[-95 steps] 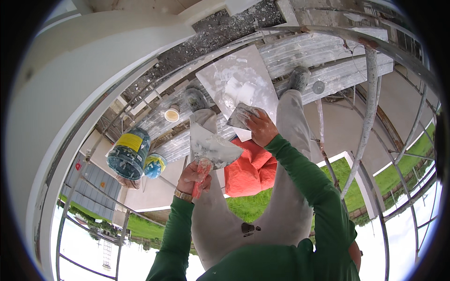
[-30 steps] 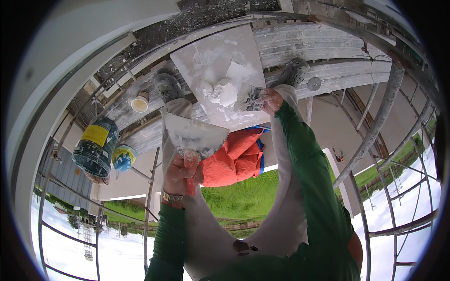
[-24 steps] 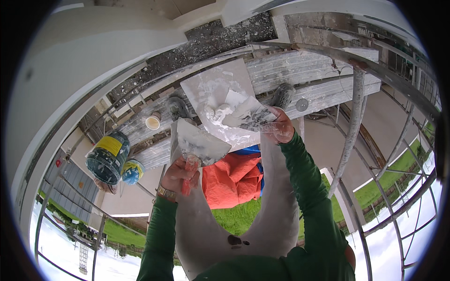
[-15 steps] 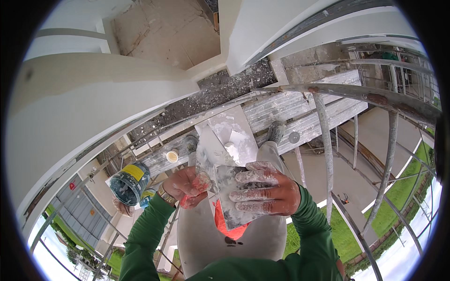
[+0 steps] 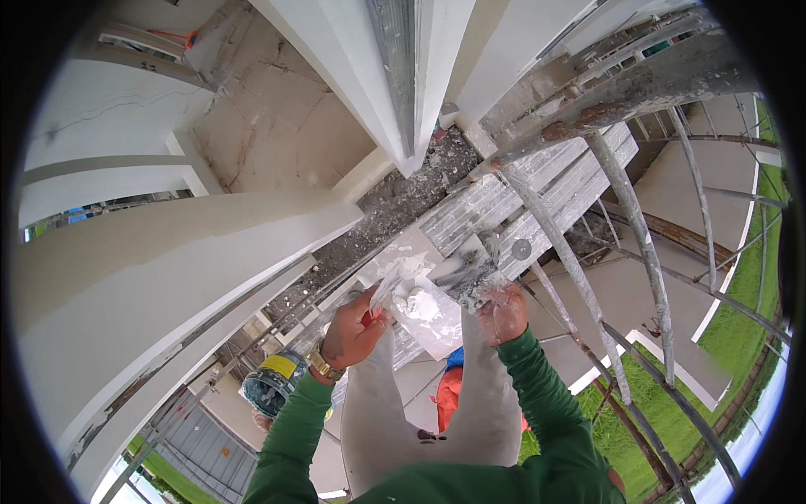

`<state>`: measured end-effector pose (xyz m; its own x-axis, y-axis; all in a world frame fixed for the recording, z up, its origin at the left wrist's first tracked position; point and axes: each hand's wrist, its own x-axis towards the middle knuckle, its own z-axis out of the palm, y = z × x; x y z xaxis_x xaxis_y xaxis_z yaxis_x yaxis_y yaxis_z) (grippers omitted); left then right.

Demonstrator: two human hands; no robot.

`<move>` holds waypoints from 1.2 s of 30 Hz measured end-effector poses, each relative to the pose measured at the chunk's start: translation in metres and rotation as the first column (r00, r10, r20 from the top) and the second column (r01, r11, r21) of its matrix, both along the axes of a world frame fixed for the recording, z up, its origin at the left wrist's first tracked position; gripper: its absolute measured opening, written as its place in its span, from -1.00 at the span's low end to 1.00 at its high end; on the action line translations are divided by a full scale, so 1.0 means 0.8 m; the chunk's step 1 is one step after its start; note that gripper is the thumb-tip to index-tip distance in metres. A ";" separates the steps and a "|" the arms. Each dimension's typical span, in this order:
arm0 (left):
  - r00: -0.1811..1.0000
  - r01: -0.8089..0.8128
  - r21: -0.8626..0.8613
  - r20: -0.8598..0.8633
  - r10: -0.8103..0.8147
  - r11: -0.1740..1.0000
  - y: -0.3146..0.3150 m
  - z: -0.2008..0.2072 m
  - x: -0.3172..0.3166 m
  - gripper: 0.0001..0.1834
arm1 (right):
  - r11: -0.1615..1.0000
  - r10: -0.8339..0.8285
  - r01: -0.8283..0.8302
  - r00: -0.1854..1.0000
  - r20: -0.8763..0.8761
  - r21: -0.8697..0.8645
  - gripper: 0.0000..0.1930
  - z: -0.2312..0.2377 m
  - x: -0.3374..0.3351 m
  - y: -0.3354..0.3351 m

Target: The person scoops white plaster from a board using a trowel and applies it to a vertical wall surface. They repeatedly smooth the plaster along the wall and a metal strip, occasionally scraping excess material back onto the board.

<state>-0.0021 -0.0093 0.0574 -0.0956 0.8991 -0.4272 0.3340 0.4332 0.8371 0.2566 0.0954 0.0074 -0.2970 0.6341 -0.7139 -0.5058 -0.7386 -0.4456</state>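
Note:
My left hand (image 5: 353,332) is closed around the red handle of a putty knife (image 5: 384,294), its pale blade smeared and blurred. My right hand (image 5: 505,314) grips the near edge of a flat rectangular plate (image 5: 464,270) coated in grey and white putty, also blurred. Between and beyond my hands, a putty-covered board (image 5: 437,334) rests on the scaffold planks. A mound of white putty (image 5: 420,304) sits on it. The two tools are apart, each over one side of the board.
A dark bucket (image 5: 273,385) with a yellow label stands left of my left forearm. Metal scaffold pipes (image 5: 630,197) cross on the right, above grey planks (image 5: 579,202). A pale wall (image 5: 168,252) runs along the left. Red-orange cloth-like material (image 5: 449,395) shows between my legs.
My hands have moved apart and forward, over the board. The plate has left my lap and the putty knife. My view has turned, and the putty mound now shows between the tools.

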 end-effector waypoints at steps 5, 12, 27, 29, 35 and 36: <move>0.963 0.169 0.208 -0.245 -0.116 0.963 0.027 -0.054 0.046 -0.43 | 0.986 -0.065 0.021 0.962 -0.266 -0.164 -0.67 -0.043 -0.007 -0.002; 0.787 -0.190 -0.664 0.338 0.517 0.723 -0.129 -0.162 0.037 -0.69 | 0.965 -0.247 0.182 0.878 -0.410 -0.191 -0.60 -0.163 -0.039 0.065; -0.003 -0.195 -0.963 0.188 0.982 0.184 -0.289 -0.180 0.088 -0.80 | 0.585 -0.406 -0.352 0.653 0.639 0.731 -0.41 -0.337 -0.280 0.232; -0.006 -0.203 -0.966 0.164 0.987 0.159 -0.283 -0.177 0.091 -0.80 | 0.536 -0.388 -0.482 0.588 0.710 0.693 -0.43 -0.335 -0.284 0.235; 0.022 -0.149 -0.975 0.165 0.986 0.167 -0.295 -0.186 0.095 -0.80 | 0.466 -0.029 -0.705 0.592 0.805 0.535 -0.51 -0.320 -0.212 0.273; 0.037 -0.158 -0.975 0.154 0.987 0.158 -0.292 -0.186 0.094 -0.81 | 0.481 0.012 -0.706 0.598 0.802 0.519 -0.52 -0.331 -0.196 0.286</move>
<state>0.0730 -0.2428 -0.0912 0.2759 0.0426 -0.9603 -0.8821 0.4081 -0.2353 0.0999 0.3242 -0.2576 -0.3545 0.9273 -0.1200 0.3885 0.0293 -0.9210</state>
